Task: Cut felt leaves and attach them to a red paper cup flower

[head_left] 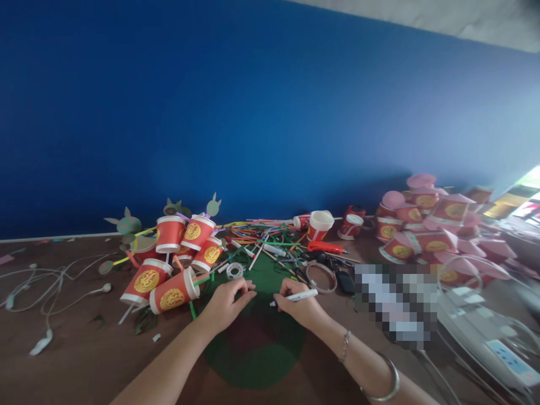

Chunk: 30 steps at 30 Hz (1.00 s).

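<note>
My right hand [297, 304] is closed around a white marker pen [304, 295], whose dark tip points left and down toward the dark green paper [265, 281]. Across from it, my left hand [230, 301] rests at the paper's left side. Its fingers are bent, with a gap between thumb and forefinger and nothing visible in them. Nearer to me, a round dark green shape [257, 365] lies on the brown table between my forearms. A white tape roll [235, 271] sits just beyond my left hand. Beyond my right hand lies a clear tape ring [321, 278].
Red paper cups [145, 280] with straws and animal cut-outs pile up at left, near white earphone cables [46, 292]. Loose straws [261, 232], a red-handled tool [327, 247] and scissors [301, 273] lie ahead. More cups [436, 242] and a power strip [512, 360] are at right.
</note>
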### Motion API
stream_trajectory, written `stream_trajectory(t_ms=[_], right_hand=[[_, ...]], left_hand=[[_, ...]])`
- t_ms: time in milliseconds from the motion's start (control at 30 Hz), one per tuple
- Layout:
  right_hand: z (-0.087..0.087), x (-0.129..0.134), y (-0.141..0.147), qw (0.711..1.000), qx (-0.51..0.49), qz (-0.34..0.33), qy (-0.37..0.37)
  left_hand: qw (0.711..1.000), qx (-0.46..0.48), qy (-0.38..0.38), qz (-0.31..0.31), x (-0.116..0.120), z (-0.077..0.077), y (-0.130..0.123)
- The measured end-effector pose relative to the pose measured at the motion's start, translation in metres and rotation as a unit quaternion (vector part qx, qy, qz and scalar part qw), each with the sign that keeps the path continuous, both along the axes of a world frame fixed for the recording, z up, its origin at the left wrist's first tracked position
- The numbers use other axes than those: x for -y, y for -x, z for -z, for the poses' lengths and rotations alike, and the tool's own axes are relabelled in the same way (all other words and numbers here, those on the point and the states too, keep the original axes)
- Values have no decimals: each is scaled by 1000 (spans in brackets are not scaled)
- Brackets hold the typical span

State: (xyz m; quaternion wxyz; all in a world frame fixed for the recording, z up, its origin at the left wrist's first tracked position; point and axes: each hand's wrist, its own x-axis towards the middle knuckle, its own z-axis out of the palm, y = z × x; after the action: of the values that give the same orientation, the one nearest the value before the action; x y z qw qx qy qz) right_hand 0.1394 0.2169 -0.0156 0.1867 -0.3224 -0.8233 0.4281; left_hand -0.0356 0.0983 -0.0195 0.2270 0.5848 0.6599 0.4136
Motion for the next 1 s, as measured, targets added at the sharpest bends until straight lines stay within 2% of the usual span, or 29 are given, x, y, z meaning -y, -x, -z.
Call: stream_trajectory(t_ms=[667, 867, 1000], right_hand=[[6, -3, -1, 1000, 2, 4, -20], [6, -7, -3, 998, -36, 42, -17], [7, -8, -3, 999, -21, 28, -13]], left_hand=[[1000, -14, 0, 1, 0, -1, 0], [1000, -27, -1, 1, 0, -3, -1], [999, -38, 4, -6, 0, -4, -1]])
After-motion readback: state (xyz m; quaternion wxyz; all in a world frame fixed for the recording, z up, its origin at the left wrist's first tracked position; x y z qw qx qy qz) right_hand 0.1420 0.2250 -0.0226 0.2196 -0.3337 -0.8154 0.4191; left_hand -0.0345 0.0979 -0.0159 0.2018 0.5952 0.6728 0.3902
